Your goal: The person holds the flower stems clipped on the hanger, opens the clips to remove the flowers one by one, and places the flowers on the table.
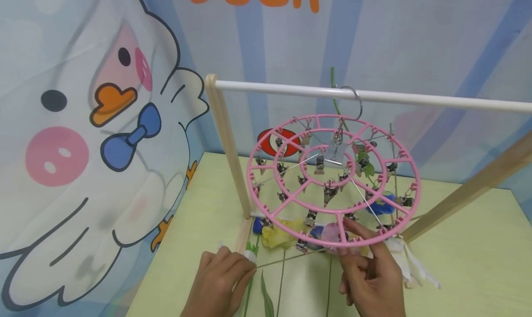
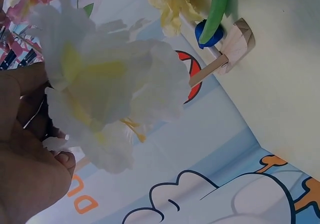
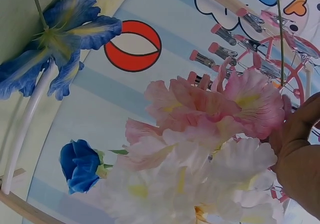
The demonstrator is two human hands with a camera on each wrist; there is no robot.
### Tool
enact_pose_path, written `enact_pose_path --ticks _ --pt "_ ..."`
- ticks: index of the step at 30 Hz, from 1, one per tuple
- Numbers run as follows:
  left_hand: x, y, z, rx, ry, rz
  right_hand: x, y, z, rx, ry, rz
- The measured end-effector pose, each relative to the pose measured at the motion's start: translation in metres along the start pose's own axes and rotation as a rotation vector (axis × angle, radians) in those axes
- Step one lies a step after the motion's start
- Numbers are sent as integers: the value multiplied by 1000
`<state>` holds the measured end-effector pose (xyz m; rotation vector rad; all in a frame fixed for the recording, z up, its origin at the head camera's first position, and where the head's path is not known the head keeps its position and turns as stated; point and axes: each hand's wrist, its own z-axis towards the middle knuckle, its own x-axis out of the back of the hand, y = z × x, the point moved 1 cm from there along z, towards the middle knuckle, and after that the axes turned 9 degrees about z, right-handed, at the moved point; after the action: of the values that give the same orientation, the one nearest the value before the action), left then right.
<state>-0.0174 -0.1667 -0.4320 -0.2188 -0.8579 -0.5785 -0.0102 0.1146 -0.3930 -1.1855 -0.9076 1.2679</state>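
A round pink clip hanger (image 1: 305, 241) with several metal clips hangs tilted from a white rod. My right hand (image 1: 371, 273) pinches its near rim, index finger above and thumb below. At lower left, my left hand (image 1: 222, 280) pinches a white artificial flower (image 2: 115, 84); a thin stem runs from those fingers toward the hanger. The flower's yellow-centred petals fill much of the left wrist view and hide part of the grip. Beside my right hand, pink (image 3: 215, 101) and white artificial flowers (image 3: 175, 189) bunch together.
The white rod (image 1: 270, 89) rests on wooden posts (image 1: 228, 146). A yellow flower (image 1: 282, 234), blue rosebud (image 3: 80, 165) and blue iris-like flower (image 3: 55, 44) are around the hanger. Behind stands a cartoon backdrop (image 1: 208, 35). The tabletop (image 1: 183, 224) is pale yellow.
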Motion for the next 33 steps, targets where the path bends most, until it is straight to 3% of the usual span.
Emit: enact_pose_path --ticks 6,14,16,22,25,28,33 --pt "0 0 1 -5 -4 14 -1 -5 -2 -20 17 -6" --pt "1 1 4 -6 -22 28 1 -5 -5 7 89 82" --pt "2 1 4 -5 -35 30 2 -4 -6 77 114 130" --pt "2 1 4 -9 -58 17 10 2 -7 409 136 331" --pt "2 1 5 -15 -62 19 12 3 -10 477 167 361" --pt "3 1 5 -20 -64 21 12 1 -13 509 181 273" --pt "2 4 5 -22 -89 17 6 -5 -13 646 82 -95"
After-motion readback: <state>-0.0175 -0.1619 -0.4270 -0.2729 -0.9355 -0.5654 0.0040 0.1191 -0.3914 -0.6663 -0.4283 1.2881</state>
